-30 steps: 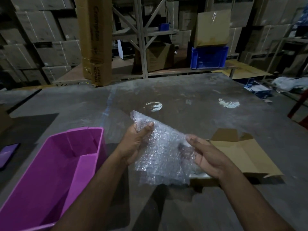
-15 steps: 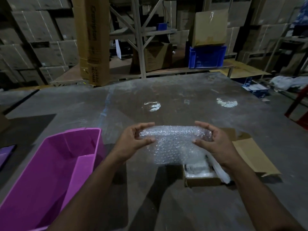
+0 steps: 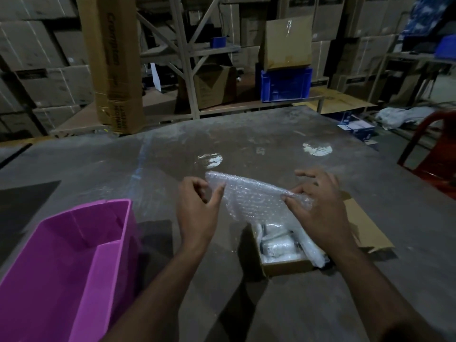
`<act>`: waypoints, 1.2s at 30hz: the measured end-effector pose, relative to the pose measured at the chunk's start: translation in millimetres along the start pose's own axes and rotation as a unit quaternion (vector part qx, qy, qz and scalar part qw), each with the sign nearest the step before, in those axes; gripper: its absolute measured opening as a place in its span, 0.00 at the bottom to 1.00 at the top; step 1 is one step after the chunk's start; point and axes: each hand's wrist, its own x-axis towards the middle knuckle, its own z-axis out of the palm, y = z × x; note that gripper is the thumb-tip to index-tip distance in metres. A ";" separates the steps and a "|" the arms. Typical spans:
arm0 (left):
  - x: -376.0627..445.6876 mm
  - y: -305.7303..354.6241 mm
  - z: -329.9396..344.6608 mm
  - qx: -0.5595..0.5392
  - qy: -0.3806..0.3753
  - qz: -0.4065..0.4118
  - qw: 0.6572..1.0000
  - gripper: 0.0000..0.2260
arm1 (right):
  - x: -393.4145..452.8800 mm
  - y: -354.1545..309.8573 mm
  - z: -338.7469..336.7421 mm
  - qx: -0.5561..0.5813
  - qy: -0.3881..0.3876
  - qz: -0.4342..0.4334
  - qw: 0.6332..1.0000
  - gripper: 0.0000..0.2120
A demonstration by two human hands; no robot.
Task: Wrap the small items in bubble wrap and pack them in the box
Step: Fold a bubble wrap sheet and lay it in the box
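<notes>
A clear bubble wrap sheet (image 3: pixel 251 196) hangs above the grey table between my two hands. My left hand (image 3: pixel 197 211) pinches its left top corner between thumb and fingers. My right hand (image 3: pixel 318 206) pinches the right edge. I cannot tell whether an item is inside the sheet. Below it sits a small open cardboard box (image 3: pixel 283 265) with its flaps spread out to the right. Several bubble-wrapped bundles (image 3: pixel 278 245) lie inside the box, partly hidden by the sheet and my right wrist.
A purple plastic bin (image 3: pixel 74 255) stands at the near left on the grey table (image 3: pixel 246 144). A red chair (image 3: pixel 431 154) is at the right edge. Behind the table are shelving, a tall carton (image 3: pixel 113 65), a blue crate (image 3: pixel 286 85) and stacked boxes.
The bubble wrap was rolled into a tube between both hands half a second ago. Now it hangs flatter, held by its edges, and the box's contents show beneath it.
</notes>
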 end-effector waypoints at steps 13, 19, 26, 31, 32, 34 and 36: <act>-4.3 17.0 36.6 -0.248 -0.264 -0.290 0.886 0.06 | -53.7 25.3 2.8 0.079 -0.202 0.022 0.976 0.16; 13.5 -3.2 20.6 -0.222 -0.186 -0.332 0.898 0.04 | -73.0 57.4 -20.0 -0.083 -0.305 0.148 0.937 0.26; 9.6 -5.2 23.2 -0.198 -0.213 -0.325 0.900 0.05 | -63.8 55.6 -11.3 -0.186 -0.346 0.087 0.916 0.18; 3.6 -9.0 26.8 -0.196 -0.224 -0.326 0.898 0.05 | -46.5 48.6 -6.7 -0.227 -0.385 0.112 0.888 0.12; 3.0 -9.6 26.9 -0.194 -0.224 -0.327 0.897 0.04 | -43.5 47.6 -2.6 -0.240 -0.394 0.116 0.880 0.11; 1.4 -9.8 26.9 -0.194 -0.225 -0.324 0.898 0.04 | -39.0 45.6 7.8 -0.266 -0.419 0.133 0.858 0.07; 0.3 -11.6 27.5 -0.190 -0.228 -0.322 0.899 0.04 | -38.5 45.2 16.6 -0.284 -0.426 0.140 0.848 0.05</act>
